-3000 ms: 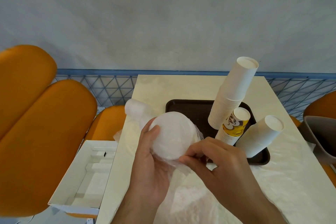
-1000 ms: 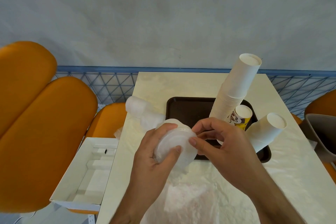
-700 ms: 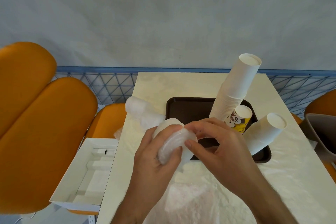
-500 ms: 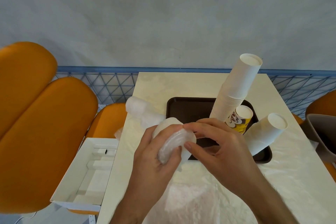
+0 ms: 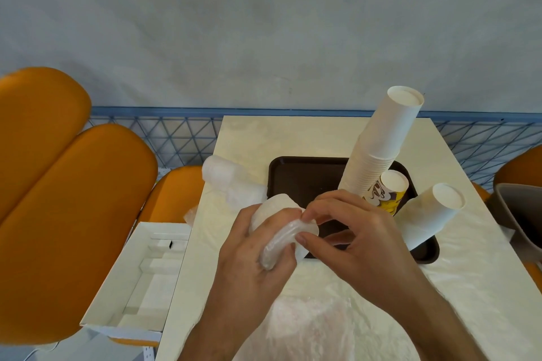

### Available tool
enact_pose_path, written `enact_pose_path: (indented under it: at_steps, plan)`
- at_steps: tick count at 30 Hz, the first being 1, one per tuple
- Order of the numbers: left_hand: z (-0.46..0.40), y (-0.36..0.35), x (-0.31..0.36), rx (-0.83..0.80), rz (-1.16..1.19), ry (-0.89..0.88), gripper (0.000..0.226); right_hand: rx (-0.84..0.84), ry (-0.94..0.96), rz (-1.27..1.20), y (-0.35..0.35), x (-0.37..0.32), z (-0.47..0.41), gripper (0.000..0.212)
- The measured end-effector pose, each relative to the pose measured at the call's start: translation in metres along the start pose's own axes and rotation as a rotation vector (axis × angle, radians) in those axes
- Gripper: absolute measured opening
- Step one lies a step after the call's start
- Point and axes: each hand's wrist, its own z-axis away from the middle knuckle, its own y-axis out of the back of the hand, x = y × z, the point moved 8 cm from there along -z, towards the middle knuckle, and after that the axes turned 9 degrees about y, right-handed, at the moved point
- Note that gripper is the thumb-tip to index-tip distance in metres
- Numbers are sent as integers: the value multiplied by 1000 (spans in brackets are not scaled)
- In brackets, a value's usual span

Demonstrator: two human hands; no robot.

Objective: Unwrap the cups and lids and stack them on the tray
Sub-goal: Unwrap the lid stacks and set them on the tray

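- Since half a second ago little has shifted: both hands still work at the wrapped lids, the right fingertips staying at the wrap's edge.
- The left hand (image 5: 252, 255) curls round the stack of lids (image 5: 278, 226), thumb and fingers gripping it over the near edge of the tray (image 5: 296, 176).
- The right hand (image 5: 355, 237) pinches the clear wrap (image 5: 278, 243) between thumb and forefinger at the stack's 3 o'clock side.
- The pale bench (image 5: 293, 135) meets a grey wall at 12 o'clock; orange seats (image 5: 73, 199) lie at 9 o'clock.
- The lids are white and round, wrapped in crinkled film.
- A tall stack of white cups (image 5: 381, 141) leans on the tray; a second wrapped roll (image 5: 228, 182) lies at 10 o'clock.
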Motion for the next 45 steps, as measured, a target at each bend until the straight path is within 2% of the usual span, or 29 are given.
enact_pose_path:
  at_steps: [9, 13, 15, 17, 19, 21, 24, 27, 30, 33, 38, 42, 45]
  plan:
    - [-2, -5, -3, -124, 50, 16, 51, -192, -67, -58, -2, 3, -13, 24]
    - [-3, -11, -4, -287, 192, 87, 41, -289, -137, -100, -1, 9, -15, 19]
    - [-3, -10, -12, -305, 299, 162, 37, -323, -185, -196, -4, 15, -15, 18]
    - [-5, -7, -24, -265, 428, 274, 33, -272, -274, -443, -4, 22, -15, 18]
    - [-6, -4, -36, -228, 550, 362, 28, -112, -403, -737, 0, 38, -14, 24]
    - [-6, -2, -46, -188, 602, 425, 24, 40, -512, -878, 4, 64, -8, 21]
    - [-3, -2, -62, -143, 673, 539, 25, 188, -689, -687, -4, 124, 17, 21]
    - [-2, 0, -73, -91, 678, 577, 38, 326, -831, -392, -16, 176, 51, 33]
    - [-1, 3, -79, -82, 633, 573, 30, 214, -836, -108, -37, 203, 68, 39]
    - [-2, 5, -77, -90, 671, 550, 22, 132, -851, 27, -56, 221, 76, 35]
    - [-3, 10, -79, -54, 614, 513, 69, -113, -803, 261, -83, 246, 80, 33]
    - [-5, 8, -77, -61, 621, 487, 53, -422, -845, 478, -97, 257, 93, 33]
    - [-6, 8, -74, -50, 583, 458, 49, -469, -881, 470, -96, 247, 92, 37]
